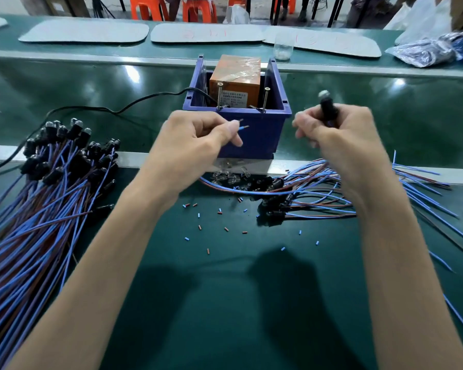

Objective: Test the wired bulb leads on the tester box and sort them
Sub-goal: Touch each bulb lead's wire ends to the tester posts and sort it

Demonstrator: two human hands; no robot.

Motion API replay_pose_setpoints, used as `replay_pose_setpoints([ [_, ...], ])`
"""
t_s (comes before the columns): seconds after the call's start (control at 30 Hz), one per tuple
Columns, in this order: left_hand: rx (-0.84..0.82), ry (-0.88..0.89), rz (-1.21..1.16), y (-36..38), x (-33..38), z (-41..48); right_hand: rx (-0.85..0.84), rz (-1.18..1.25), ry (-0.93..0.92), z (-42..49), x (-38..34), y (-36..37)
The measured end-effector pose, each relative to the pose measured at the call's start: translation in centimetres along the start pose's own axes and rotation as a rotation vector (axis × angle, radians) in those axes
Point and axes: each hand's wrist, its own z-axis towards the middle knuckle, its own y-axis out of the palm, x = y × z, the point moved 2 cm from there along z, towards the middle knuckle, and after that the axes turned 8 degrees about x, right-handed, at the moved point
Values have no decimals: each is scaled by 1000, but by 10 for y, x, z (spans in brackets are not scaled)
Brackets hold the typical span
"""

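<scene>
The tester is a blue bin [254,134] holding an orange box [235,81], with two upright screws [219,96] at its front rim. My left hand [195,137] pinches two bare wire ends [241,124] just in front of the bin, below the screws. My right hand [337,132] grips a black bulb holder [329,108], its bulb pointing up, to the right of the bin. A large bundle of wired bulbs [56,166] lies at the left. Another loose pile of wired bulbs [305,198] lies under my right wrist.
A black cable [104,109] runs from the bin to the left. Loose glass bulbs [230,177] sit in front of the bin. Small cut insulation bits [225,228] are scattered on the green mat. A clear cup [283,48] and plastic bags [433,49] sit at the back.
</scene>
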Motion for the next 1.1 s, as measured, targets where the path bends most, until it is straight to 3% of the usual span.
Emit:
replay_pose_setpoints([
  [0.13, 28, -19, -74, 1, -1, 2, -6, 189, 8, 1, -3, -9],
  [0.27, -18, -41, -114, 8, 1, 0, -91, 13, 32, -4, 0, 11],
  [0.43, -25, -132, -165, 7, -1, 3, -13, 40, 73, -6, -2, 17],
  [0.57, -44, -210, -313, 7, -2, 7, 119, 483, 96, -6, -12, 10],
  [0.63, -51, -188, -372, 9, -1, 7, 135, 561, 80, -5, -15, 6],
  [0.87, 39, -158, -567, 18, 7, -1, -51, 411, 61, -11, -12, 13],
  [1.1, 33, -338, -914, 30, 15, -9, -378, 380, 9, -29, -19, 35],
])
